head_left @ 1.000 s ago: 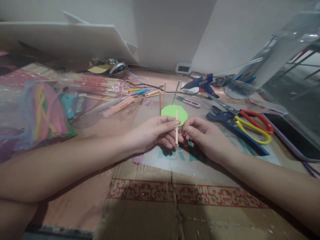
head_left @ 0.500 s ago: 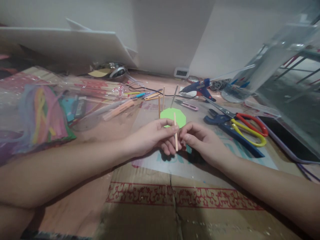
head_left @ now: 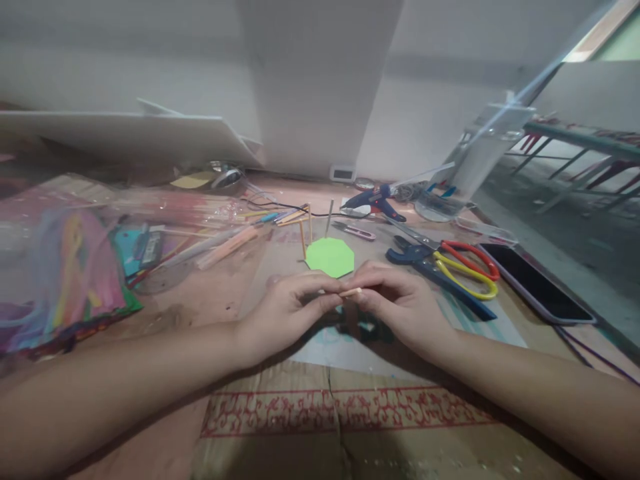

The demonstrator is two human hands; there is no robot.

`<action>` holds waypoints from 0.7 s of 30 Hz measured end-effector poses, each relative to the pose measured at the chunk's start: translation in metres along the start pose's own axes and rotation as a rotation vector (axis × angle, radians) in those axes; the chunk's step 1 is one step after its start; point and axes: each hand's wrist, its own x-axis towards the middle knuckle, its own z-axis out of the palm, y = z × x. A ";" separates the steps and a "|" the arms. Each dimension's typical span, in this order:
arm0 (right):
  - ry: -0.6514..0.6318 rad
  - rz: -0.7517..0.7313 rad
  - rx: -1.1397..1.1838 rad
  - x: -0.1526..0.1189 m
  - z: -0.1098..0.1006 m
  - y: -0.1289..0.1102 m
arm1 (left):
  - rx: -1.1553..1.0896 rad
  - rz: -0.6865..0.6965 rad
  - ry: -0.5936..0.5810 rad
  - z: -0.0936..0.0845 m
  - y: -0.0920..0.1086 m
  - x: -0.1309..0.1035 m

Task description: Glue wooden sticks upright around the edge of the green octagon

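Note:
A short wooden stick (head_left: 351, 293) lies level between my two hands, its pale end at the right. My left hand (head_left: 295, 307) pinches it from the left between thumb and fingers. From the right, the thumb and fingers of my right hand (head_left: 400, 300) close on its other end. Just beyond the hands, a bright green octagonal piece (head_left: 330, 257) rests on the white sheet (head_left: 345, 352). Thin sticks (head_left: 310, 225) stand upright at its left and far edges, one of them grey (head_left: 329, 219).
Scissors (head_left: 467, 267), dark blue pliers (head_left: 445, 280) and a phone (head_left: 537, 283) lie at the right. A glue gun (head_left: 375, 200) and cutter (head_left: 355, 231) are farther back. Colourful pipe cleaners (head_left: 85, 267) lie at the left, near bagged sticks (head_left: 170, 208).
The stick has turned from upright to nearly level. My right hand has closed on it beside my left hand. The whole view has shifted, with the tabletop things now lower and farther left.

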 end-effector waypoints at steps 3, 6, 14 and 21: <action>-0.041 0.028 -0.054 0.005 -0.003 -0.008 | 0.016 -0.014 -0.008 0.000 0.001 0.000; -0.133 0.085 -0.222 0.018 -0.024 -0.026 | 0.014 -0.042 0.006 0.000 0.003 -0.001; 0.360 0.277 -0.775 0.051 -0.133 0.009 | -0.107 -0.077 -0.135 0.007 -0.002 -0.006; 0.052 0.412 -0.730 0.084 -0.147 0.072 | -0.156 -0.096 -0.142 0.007 -0.002 -0.002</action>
